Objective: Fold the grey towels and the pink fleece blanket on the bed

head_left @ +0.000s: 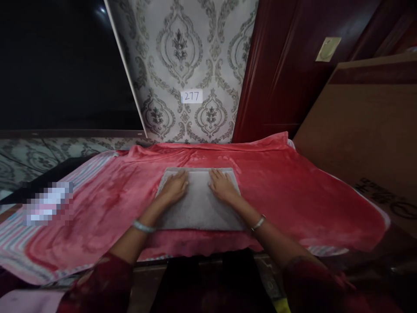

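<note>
Left hand [176, 187] and right hand [222, 186] lay flat, gripping nothing, on a grey cloth [202, 208].
In the head view it sat mid-way along the red blanket [276, 195]; smoothing seemed the step, the next move likely calling for even palm pressure.

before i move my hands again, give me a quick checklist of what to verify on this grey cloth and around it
1. Left hand on the cloth: ok, open, palm down on its left side.
2. Right hand on the cloth: ok, open, palm down toward its far right corner.
3. Cloth within the blanket: ok, red shows on all sides of it.
4. Blanket smooth throughout: not ok, it is rucked along the far edge by the wall.
5. Cloth's underside free of creases: cannot tell, it faces down.
</note>
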The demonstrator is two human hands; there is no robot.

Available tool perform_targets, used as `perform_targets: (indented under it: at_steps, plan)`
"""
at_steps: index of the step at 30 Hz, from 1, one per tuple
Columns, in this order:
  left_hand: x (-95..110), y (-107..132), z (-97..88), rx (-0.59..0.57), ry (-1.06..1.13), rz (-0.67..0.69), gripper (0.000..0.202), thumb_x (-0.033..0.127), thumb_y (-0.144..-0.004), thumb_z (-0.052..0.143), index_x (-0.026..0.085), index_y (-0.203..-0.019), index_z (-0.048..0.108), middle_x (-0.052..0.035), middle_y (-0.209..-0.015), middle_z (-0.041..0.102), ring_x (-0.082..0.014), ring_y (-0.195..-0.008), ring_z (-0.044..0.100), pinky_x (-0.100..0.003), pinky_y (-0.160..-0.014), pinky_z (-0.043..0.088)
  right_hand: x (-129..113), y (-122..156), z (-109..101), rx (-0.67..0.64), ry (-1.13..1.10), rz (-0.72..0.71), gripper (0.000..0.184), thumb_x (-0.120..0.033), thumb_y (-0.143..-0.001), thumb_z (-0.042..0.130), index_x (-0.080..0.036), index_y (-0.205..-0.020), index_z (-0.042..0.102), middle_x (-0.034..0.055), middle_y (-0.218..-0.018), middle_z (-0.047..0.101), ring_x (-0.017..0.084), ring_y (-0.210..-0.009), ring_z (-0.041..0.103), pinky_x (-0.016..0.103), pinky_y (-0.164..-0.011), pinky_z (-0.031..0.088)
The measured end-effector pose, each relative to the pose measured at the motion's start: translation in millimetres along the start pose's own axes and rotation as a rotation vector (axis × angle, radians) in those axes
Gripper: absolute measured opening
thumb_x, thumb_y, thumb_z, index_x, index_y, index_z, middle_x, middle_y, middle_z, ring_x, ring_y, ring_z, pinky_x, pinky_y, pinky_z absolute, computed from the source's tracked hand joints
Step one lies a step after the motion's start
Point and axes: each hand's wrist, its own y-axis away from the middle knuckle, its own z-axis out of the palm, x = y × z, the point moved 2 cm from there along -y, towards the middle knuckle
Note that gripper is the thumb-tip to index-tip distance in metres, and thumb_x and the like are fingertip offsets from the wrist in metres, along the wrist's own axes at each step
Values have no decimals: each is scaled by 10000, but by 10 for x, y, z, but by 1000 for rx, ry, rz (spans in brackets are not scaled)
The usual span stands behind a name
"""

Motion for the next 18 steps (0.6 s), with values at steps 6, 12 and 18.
perform_targets:
  at_steps: [6,12,18]
  plan:
    - [105,-388,357,-66,-128,1,585,374,-1020,375,170,-1568,379,-147,-1641,341,-277,-1534,294,-556,-1250,205,-50,-314,352,-5,0,-33,617,-349,-1029,333,-109,-1596,316,112,-1678,237,245,-1559,177,486,-1256,121]
    - [10,-333,434,-38,-151,-75,630,478,-1024,361,161,-1568,379,-137,-1644,348,-277,-1539,281,-520,-1261,193,340,-327,467,41,26,119,690,-455,-1029,325,-44,-1583,321,165,-1660,276,271,-1552,192,484,-1249,131]
    - [-290,-301,243,73,-129,-460,574,448,-1016,338,171,-1502,465,-183,-1596,415,-366,-1453,403,-607,-1121,377,788,-264,527,95,7,328,667,-450,-1036,307,-106,-1607,282,185,-1660,274,295,-1524,259,521,-1193,249]
